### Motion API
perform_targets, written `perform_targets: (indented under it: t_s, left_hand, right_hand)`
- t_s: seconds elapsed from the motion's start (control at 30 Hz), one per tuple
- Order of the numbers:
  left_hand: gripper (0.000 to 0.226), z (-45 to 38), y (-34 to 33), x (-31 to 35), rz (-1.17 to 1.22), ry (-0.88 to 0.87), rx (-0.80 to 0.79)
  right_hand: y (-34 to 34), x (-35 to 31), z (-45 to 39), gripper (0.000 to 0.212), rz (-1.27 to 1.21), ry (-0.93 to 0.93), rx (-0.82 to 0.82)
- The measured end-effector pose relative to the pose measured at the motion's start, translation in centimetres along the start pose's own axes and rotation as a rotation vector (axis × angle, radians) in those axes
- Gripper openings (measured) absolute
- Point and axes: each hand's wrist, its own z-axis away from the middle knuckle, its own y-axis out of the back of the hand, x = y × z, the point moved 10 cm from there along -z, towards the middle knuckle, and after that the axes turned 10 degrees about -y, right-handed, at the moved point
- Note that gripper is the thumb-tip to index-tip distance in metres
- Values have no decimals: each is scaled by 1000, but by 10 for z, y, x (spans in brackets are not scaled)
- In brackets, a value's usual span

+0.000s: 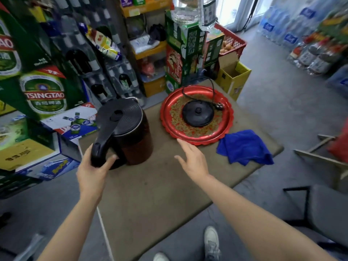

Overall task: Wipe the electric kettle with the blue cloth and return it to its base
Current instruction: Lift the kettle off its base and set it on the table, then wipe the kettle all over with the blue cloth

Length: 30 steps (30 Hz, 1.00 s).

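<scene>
The electric kettle [130,132], dark brown with a black ribbed lid, stands on the left part of the low table [150,185]. My left hand [92,170] is wrapped around its black handle. The round black base [197,113] lies in a red tray [227,117] at the table's far side, its cord trailing back. The blue cloth [244,147] lies crumpled to the right of the tray. My right hand [192,159] hovers with fingers spread just in front of the tray, left of the cloth, holding nothing.
Beer cartons [45,95] and crates of bottles are stacked close on the left. Green and red boxes [180,53] and a yellow carton [233,78] stand behind the table. A grey seat [320,208] is at the right. My shoes [211,242] show below.
</scene>
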Motion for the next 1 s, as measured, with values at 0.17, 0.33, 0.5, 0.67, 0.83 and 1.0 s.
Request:
perform_targets:
  t_s: [0.17,0.33,0.5,0.67,0.83,1.0]
  left_hand:
    - [67,34,3,94,-361,-445,366]
    - [47,62,-136,153,-292,-707,114]
    - [41,115,-351,166,-353,-935,-556]
    - [24,151,-458,166,-540,-1213,-948]
    - [12,123,-461,173,-492,-1095,-1016]
    - [13,90,-434,213,-167,-534,-945]
  right_hand:
    - [64,121,-5,53,250,-106,67]
    - [110,210,-21,58,440,-201,47]
    - [100,255,-21,68,518,-185,-146]
    - [94,278,-20,63,422,-191,-243]
    - [98,279,-22,68,331,-150,-236]
    - [114,250,-37,55,82,-160,-154]
